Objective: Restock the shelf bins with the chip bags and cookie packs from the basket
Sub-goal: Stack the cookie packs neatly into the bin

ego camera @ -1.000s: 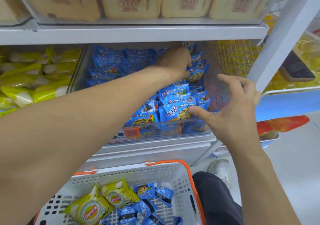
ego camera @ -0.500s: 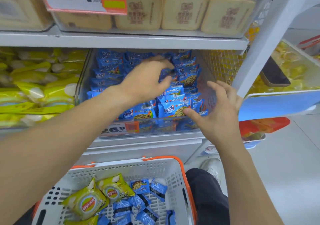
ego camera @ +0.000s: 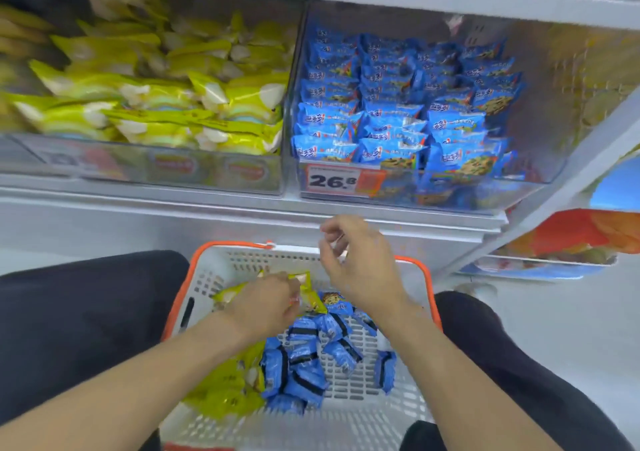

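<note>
**Down in the basket, grabbing a chip bag**

Now down low, both hands over the basket [ego camera: 207, 277], white with an orange rim, set between two dark knees.

Left hand [ego camera: 266, 308] inside the basket, fingers curled round the top of a yellow chip bag [ego camera: 310, 293], holding it tight. Bag tilted up at the far end of the basket, just beside the blue packs.

Right hand [ego camera: 360, 270] up above the far rim, fingers loosely bent, holding nothing, touching nothing.

More yellow bags [ego camera: 225, 388] lying at the left side of the basket, partly under the left arm. Blue cookie packs [ego camera: 304, 364] piled in the middle, some with a dark stripe, one with a cookie picture near the held bag.

Up on the shelf [ego camera: 173, 208], two clear bins side by side. Left bin [ego camera: 207, 176] packed with yellow chip bags. Right bin [ego camera: 540, 159] stacked with blue cookie packs in rows, nearly to the top. Price tag [ego camera: 332, 181] on the front of the right bin, reading 26.8, with an orange patch next to it.

Off to the right, something red and orange [ego camera: 571, 232] on a low tray, too blurry to name.
</note>
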